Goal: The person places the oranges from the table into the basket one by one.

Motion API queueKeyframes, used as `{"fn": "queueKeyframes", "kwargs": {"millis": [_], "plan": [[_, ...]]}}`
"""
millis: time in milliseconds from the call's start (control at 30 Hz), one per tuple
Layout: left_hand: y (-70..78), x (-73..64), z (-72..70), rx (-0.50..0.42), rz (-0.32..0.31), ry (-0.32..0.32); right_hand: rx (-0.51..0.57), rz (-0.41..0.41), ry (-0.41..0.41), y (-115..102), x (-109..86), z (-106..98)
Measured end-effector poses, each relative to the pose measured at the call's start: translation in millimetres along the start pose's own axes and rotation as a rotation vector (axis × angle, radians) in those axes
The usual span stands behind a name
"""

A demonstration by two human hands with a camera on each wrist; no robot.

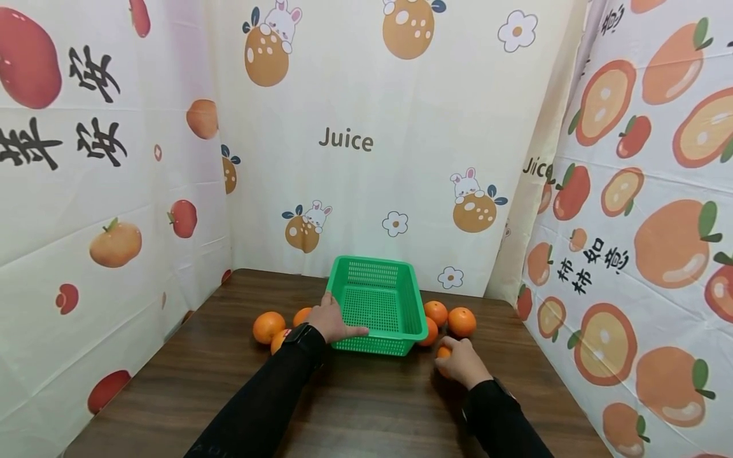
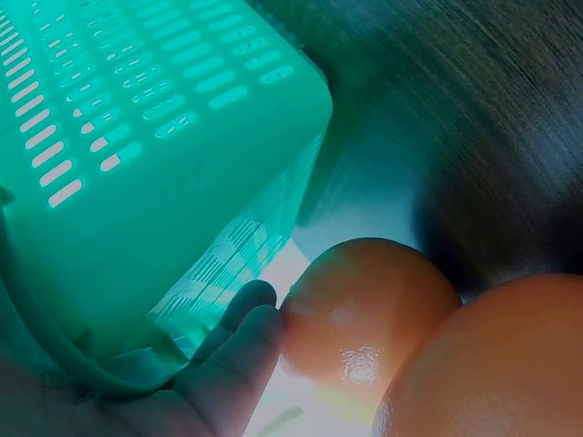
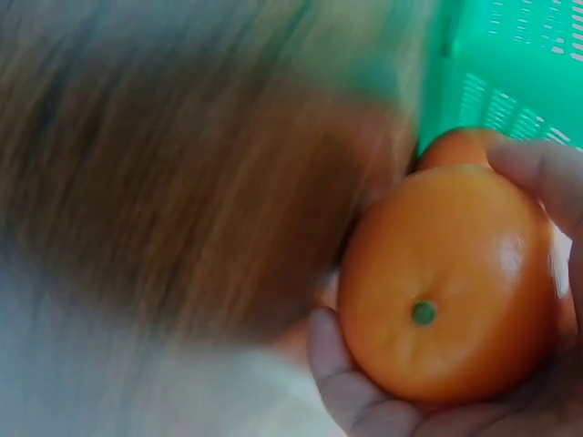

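A green plastic basket [image 1: 366,345] with perforated sides stands on the table, its inside bare. My left hand [image 1: 330,321] grips its near left corner, thumb along the front rim and fingers down the outer left side. In the left wrist view those fingertips come right up to an orange [image 2: 369,309]. My right hand [image 1: 465,364] holds another orange [image 3: 446,282], fingers and thumb curled round it, its green stem end facing the wrist camera. This hand is in front of the basket's right side, close over the table.
Left of the basket lie several oranges [image 1: 268,327], partly hidden by my left arm. More oranges [image 1: 461,322] sit against and beside its right side. The brown wooden table [image 1: 378,407] meets printed cloth walls [image 1: 366,191] at the back and sides.
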State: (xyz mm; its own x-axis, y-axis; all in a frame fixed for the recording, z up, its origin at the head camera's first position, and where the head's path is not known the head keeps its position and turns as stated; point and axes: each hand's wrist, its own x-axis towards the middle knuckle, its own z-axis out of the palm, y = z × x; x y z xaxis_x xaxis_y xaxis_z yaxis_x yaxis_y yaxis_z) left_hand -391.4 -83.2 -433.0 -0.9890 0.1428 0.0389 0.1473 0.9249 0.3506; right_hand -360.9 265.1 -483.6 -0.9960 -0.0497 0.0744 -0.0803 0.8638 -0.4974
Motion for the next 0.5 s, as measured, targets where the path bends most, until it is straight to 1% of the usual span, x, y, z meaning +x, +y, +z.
{"fn": "queueKeyframes", "kwargs": {"millis": [100,200,267,500], "plan": [[0.4,0.9,-0.4,-0.005,0.0,0.002,0.015,0.032,-0.02,0.8,-1.9,-1.2],[-0.2,1.6,-0.3,-0.001,-0.002,0.0,0.023,0.054,-0.022,1.0,-3.6,-1.9],[-0.9,2.1,0.2,0.001,-0.003,-0.003,0.021,0.055,-0.015,1.9,-3.7,-1.1],[-2.4,3.9,1.5,0.006,-0.005,-0.001,0.037,0.017,0.014,3.4,-4.7,1.0]]}}
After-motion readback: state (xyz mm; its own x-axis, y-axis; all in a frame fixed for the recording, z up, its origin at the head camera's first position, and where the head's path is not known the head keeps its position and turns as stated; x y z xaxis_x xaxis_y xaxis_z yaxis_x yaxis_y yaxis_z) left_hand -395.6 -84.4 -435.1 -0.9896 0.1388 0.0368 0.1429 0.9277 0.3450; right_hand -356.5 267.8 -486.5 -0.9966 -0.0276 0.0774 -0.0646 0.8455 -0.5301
